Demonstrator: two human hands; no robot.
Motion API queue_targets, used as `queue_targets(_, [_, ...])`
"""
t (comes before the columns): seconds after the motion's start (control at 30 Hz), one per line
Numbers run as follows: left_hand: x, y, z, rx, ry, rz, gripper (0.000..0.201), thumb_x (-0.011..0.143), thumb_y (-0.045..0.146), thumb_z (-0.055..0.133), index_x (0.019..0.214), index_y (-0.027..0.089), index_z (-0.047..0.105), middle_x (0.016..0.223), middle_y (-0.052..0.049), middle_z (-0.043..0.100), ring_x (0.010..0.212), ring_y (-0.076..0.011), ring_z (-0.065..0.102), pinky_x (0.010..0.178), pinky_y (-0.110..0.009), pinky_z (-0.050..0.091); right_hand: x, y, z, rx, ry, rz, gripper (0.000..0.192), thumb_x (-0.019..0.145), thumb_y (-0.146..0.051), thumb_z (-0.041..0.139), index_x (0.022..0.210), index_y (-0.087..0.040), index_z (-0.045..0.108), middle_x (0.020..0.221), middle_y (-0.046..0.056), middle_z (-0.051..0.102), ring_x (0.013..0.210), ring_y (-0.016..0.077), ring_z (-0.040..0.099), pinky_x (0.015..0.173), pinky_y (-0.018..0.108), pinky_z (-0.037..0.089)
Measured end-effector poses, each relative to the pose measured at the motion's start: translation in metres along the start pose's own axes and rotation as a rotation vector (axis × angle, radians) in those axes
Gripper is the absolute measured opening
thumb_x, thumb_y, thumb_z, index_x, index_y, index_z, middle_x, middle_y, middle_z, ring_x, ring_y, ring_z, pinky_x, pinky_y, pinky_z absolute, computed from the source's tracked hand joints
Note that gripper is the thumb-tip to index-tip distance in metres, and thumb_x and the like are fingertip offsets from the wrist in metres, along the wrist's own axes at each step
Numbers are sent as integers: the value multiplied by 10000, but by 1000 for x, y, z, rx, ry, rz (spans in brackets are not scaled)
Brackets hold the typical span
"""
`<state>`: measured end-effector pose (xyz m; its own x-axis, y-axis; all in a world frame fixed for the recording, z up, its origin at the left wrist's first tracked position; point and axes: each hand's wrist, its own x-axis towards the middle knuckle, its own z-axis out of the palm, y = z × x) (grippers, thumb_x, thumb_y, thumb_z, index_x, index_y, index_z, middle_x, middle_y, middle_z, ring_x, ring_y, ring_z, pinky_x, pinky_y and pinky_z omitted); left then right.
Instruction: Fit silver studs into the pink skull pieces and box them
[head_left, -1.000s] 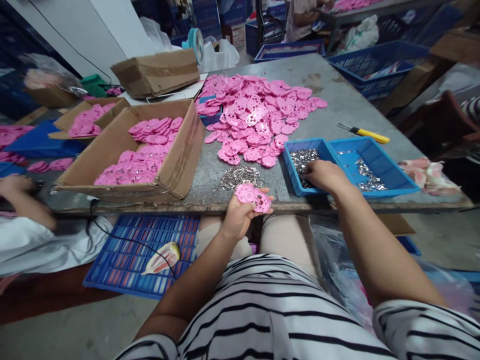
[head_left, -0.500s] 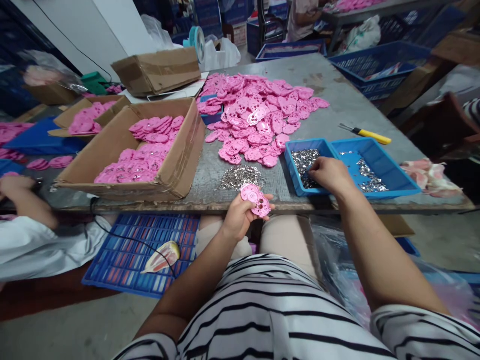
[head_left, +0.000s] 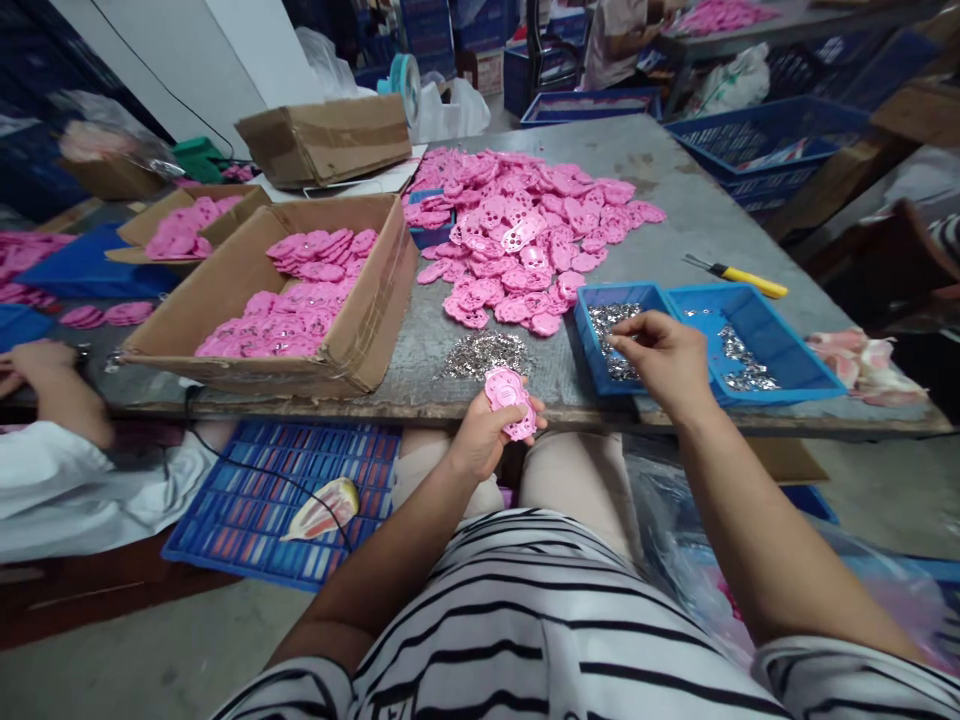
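Observation:
My left hand holds a pink plastic piece with holes at the table's near edge, tilted toward me. My right hand hovers over the left blue tray, fingers pinched above the small silver metal parts inside; whether it holds one is too small to tell. A loose heap of the same silver parts lies on the table just beyond the pink piece. A large pile of pink pieces covers the table's middle.
A cardboard box with stacked pink pieces stands at left. A second blue tray adjoins the first. A yellow utility knife lies behind it. Another person's hand rests at far left. Blue crates sit on the floor.
My right hand lifted out of the silver parts in the blue tray, fingers drawn together. My left hand turned the pink piece more upright and drew it slightly closer.

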<state>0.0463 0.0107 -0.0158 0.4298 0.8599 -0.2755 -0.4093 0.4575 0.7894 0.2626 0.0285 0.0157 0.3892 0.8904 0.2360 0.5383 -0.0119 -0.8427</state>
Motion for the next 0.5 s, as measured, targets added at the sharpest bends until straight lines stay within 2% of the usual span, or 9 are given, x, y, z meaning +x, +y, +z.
queue_targets(0.1, [1,-2,3,8,23,39,524,593,215,767,1058,157,531,740,-10,674,609,-155,653,450,-211,458,-24,-19,19,305,-269,74,270,611,-431,785,640,-208,636,561,-20,589,479,121,468,493,287,411])
queue_targets(0.17, [2,-4,5,6,57,83,517,576,228,793,1020,157,538,736,-2,665,594,-146,647,448,-210,463,-38,-27,32,484,-391,140,319,551,-452,834,596,-204,637,594,-7,609,500,122,498,501,294,441])
queue_targets(0.3, [1,-4,7,-11,61,119,507,556,267,829,969,154,556,709,14,632,558,-141,638,418,-210,456,-51,-27,48,697,-468,176,331,495,-445,880,552,-201,663,795,32,655,711,163,603,663,346,529])
queue_targets(0.5, [-1,-1,5,-73,7,34,548,524,296,867,945,155,545,676,15,621,516,-130,619,373,-192,449,-49,-17,45,743,-583,152,272,538,-402,879,565,-196,703,841,18,611,763,156,614,785,385,528])
